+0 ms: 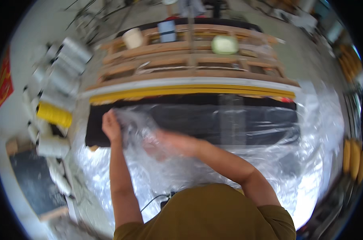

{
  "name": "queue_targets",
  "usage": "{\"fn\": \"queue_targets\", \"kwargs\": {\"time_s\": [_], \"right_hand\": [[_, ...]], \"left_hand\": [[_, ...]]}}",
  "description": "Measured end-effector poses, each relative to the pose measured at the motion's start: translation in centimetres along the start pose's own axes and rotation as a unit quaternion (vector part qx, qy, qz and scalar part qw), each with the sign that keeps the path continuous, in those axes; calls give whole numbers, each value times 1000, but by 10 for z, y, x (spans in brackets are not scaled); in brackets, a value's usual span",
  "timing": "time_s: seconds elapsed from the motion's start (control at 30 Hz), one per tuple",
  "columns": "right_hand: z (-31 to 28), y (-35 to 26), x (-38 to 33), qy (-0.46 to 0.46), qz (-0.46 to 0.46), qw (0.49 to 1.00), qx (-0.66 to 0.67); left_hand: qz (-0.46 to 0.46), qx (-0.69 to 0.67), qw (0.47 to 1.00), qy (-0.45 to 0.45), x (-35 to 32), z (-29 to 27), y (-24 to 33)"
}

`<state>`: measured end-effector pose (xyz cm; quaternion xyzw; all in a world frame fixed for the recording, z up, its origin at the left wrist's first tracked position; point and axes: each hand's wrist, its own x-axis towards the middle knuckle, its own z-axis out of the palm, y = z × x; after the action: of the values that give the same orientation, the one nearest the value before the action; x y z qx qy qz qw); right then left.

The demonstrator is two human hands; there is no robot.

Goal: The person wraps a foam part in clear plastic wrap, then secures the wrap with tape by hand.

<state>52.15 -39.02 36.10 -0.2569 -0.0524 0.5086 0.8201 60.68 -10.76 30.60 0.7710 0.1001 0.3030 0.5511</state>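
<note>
My left hand (110,125) grips the edge of a clear plastic sheet (213,160) at the left end of a long black cloth-covered piece (197,120). My right hand (159,145) reaches across to the left and is under or inside a fold of the same plastic, blurred by it, just right of the left hand. The plastic spreads wide over the work surface and drapes over the black piece. Whether the right hand's fingers are closed on the plastic cannot be made out.
A wooden frame (189,60) with a yellow strip (189,91) lies beyond the black piece, with a pale cup (132,38) and a green round object (224,44) on it. White and yellow thread cones (53,114) stand on the left. Yellow cones (354,158) at right.
</note>
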Motion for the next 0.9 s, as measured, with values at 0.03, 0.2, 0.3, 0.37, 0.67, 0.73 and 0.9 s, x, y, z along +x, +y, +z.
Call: {"fn": "queue_targets", "kwargs": {"time_s": [0.03, 0.2, 0.3, 0.37, 0.67, 0.73, 0.9], "right_hand": [[-20, 6, -36, -64, 40, 978, -194], [-22, -5, -314, 329, 107, 788, -510], [21, -10, -462, 557, 59, 516, -649], [65, -71, -548, 730, 117, 184, -648], [43, -49, -475, 823, -245, 7, -513], [-36, 51, -474, 765, -270, 525, -257], [-102, 99, -273, 404, -394, 818, 107]], "left_hand": [[112, 99, 988, 24, 3, -3, -10], [140, 345, 925, -76, -11, -9, 26], [182, 333, 920, -101, -12, -3, 28], [179, 335, 919, -99, -5, 2, 21], [60, 524, 849, 30, 11, -56, -13], [59, 517, 854, 14, 14, -45, -11], [67, 529, 846, -3, 23, -48, -21]]}}
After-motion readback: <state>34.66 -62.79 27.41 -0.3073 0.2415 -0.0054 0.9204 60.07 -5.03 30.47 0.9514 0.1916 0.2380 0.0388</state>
